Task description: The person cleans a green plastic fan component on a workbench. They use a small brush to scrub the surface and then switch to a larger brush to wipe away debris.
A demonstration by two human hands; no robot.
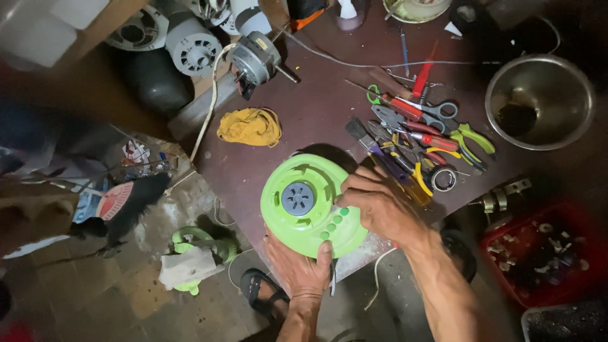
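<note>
A: Housing (pixel 310 206), green plastic, round, sits at lower centre of the frame, on the near edge of the dark brown table (pixel 304 114). Grey hub (pixel 297 198) at its middle, row of green buttons (pixel 334 223) along its lower right rim.

B: Hands?

A: Left hand (pixel 301 269) comes up from the bottom edge of the frame, palm under the housing's lower rim, thumb pressed on the rim beside the buttons. Closed on the housing, fingers mostly hidden beneath it. Right hand (pixel 380 206) rests on the housing's right side, fingers curled over the top edge. Touching it for certain; whether it grips anything small under the fingers, cannot tell.

B: Surroundings?

A: Just right of the right hand, a heap of tools (pixel 418 136): pliers with yellow-and-black and green handles, scissors, screwdrivers, a roll of tape (pixel 444 179). Steel bowl (pixel 539 101) at upper right. Yellow rag (pixel 250 126) above the housing, well apart from it. Electric motor (pixel 256 58) with a bare shaft at upper centre, white cable running down from it off the table's left edge. Red crate (pixel 544 253) of small parts at lower right. On the floor, lower left, a second green part (pixel 193 259) and a black sandal (pixel 259 288) near the left wrist.
</note>
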